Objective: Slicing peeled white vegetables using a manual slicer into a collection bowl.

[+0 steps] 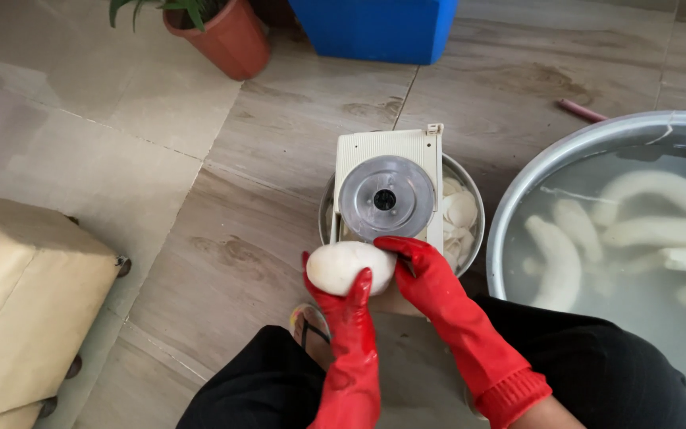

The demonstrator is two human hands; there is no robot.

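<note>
Red rubber gloves cover both hands. The left hand (341,295) is closed around a peeled white root (348,265), fingers curled up over its near side, holding it just at the near edge of a cream slicer (387,159). The right hand (413,266) lies against the right end of the same root, fingers bent around it and the slicer's near edge; it grips there, though how firmly I cannot tell. The slicer is a flat plastic board with a round grey disc (386,198) in its middle, and it rests across the rim of a small steel bowl (472,208). White slices (460,210) lie in that bowl, showing to the right of the board.

To the right sits a big metal basin (522,191) filled with cloudy water, with several long peeled white roots (553,258) lying in it. Black trousers (597,365) cover the person's knees at the bottom, and a sandalled foot (311,326) shows under the left wrist. On the tiled floor (224,262) farther off stand a terracotta plant pot (228,40) and a blue bin (375,28). 1 beige cushioned seat (17,302) stands at the left
</note>
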